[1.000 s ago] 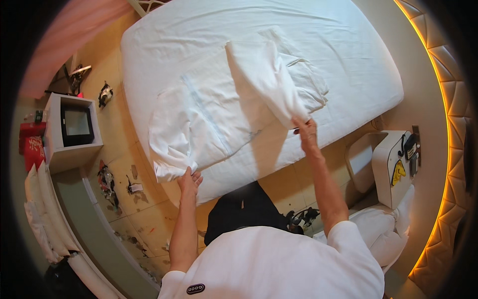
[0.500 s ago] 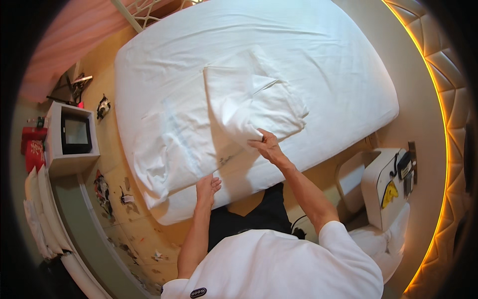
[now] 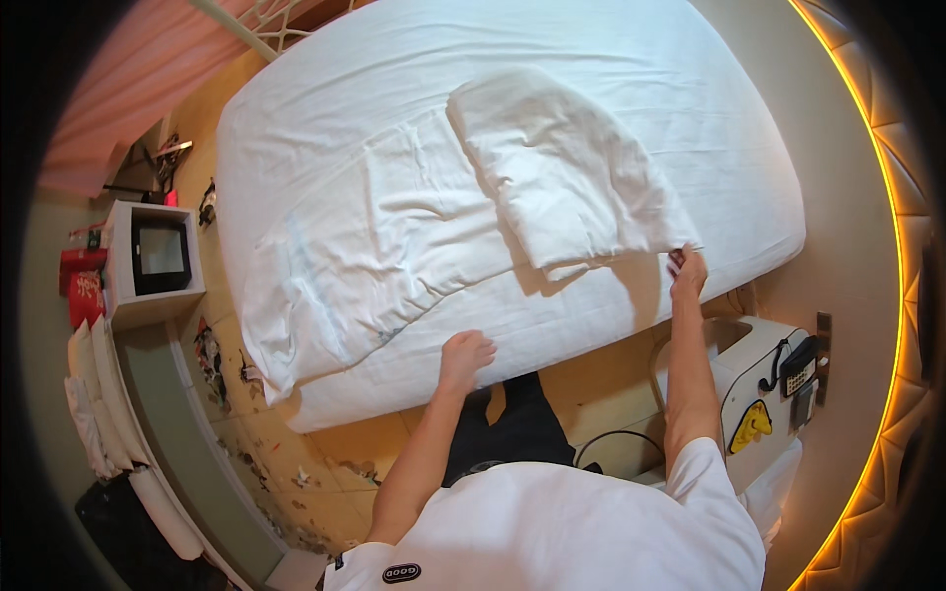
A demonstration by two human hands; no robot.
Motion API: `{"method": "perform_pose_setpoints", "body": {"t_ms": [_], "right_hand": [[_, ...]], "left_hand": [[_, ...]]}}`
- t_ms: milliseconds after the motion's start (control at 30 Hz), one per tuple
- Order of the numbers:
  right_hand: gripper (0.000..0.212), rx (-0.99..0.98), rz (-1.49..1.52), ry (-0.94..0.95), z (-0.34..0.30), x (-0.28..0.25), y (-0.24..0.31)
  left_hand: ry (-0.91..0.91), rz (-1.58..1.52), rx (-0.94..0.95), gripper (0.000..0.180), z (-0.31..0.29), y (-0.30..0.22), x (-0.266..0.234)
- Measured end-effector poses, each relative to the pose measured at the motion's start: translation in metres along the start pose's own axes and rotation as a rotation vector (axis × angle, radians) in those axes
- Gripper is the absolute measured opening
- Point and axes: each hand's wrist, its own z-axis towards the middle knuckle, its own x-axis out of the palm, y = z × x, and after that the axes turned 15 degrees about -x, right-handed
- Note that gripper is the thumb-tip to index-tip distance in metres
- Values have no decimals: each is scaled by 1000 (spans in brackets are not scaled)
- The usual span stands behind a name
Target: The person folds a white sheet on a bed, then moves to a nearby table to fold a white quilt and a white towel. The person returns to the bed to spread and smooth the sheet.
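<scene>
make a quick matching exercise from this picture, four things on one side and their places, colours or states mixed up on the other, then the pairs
Things
1. right hand
2. curtain
3. white cloth
4. left hand

Places, colours or states
A. lying on the bed, partly folded over itself
B. apart from the cloth, at the bed's near side
C. pink, at the upper left of the view
D. fingers gripping the cloth's edge

Right pairs
1-D
2-C
3-A
4-B
</scene>
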Motion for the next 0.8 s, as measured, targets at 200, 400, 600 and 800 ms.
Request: {"method": "perform_pose_setpoints", "body": {"t_ms": [200,400,600,800], "right_hand": [[23,353,-104,178,-45,-28,-80],[37,-286,-522,563,-125,50,-79],[51,-939,-1054,816,-158,145,-31],[15,-834,-856,905,-84,157,-97]], "left_hand": [[-90,-10,-54,22,17,4,-16],[9,80,-40,23,34,-3,17],[-49,57,-2,21,30,-6,27],[-234,-19,5,20,31,2,38]]}}
